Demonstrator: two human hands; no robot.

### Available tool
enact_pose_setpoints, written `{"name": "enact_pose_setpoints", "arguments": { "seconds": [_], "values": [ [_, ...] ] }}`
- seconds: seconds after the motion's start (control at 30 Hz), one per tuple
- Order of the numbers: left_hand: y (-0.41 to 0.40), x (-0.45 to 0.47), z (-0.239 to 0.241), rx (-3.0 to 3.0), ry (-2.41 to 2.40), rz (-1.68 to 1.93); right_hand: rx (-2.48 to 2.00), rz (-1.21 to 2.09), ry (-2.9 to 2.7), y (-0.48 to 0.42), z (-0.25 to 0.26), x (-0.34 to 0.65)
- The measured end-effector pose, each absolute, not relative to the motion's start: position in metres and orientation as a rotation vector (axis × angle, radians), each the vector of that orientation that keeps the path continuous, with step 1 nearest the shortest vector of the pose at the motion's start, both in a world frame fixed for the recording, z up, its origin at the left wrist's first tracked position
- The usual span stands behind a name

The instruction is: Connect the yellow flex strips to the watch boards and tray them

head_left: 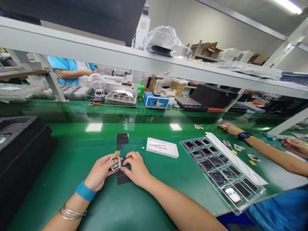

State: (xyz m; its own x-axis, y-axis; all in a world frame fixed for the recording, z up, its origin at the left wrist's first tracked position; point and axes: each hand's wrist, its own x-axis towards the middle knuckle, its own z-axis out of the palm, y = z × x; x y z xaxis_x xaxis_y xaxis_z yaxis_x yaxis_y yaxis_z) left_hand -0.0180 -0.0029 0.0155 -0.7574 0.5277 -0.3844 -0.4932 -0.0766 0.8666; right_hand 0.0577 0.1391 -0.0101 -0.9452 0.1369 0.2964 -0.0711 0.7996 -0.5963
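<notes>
My left hand (103,166) grips a small white electronic housing (115,164), the size of a watch case, between thumb and fingers. Its inner parts face up, and a yellow-and-grey battery-like piece (116,154) stands out from the top edge. Close against the housing's right side is my right hand (136,168), its fingers curled and thumb tip near the edge. Whether a tiny part sits between those fingertips cannot be made out. Under and beyond the hands lie dark rectangular strips (122,138) on the green mat (106,205).
To the right stand a shallow white box (162,153) holding tweezers and a clear tray (209,179) of dark watch-like parts. A co-worker's arm (267,149) reaches in beyond it, near loose housings (238,147). Black foam (24,154) borders the left; a shelf beam (96,48) crosses above.
</notes>
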Motion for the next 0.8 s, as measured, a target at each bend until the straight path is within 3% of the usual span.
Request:
{"name": "enact_pose_setpoints", "arguments": {
  "seconds": [0.8],
  "values": [
    [0.0018,-0.0176,0.0112,0.033,1.589,1.9,0.024,0.742,-2.751,0.1338,-0.0138,0.0575]
  ]
}}
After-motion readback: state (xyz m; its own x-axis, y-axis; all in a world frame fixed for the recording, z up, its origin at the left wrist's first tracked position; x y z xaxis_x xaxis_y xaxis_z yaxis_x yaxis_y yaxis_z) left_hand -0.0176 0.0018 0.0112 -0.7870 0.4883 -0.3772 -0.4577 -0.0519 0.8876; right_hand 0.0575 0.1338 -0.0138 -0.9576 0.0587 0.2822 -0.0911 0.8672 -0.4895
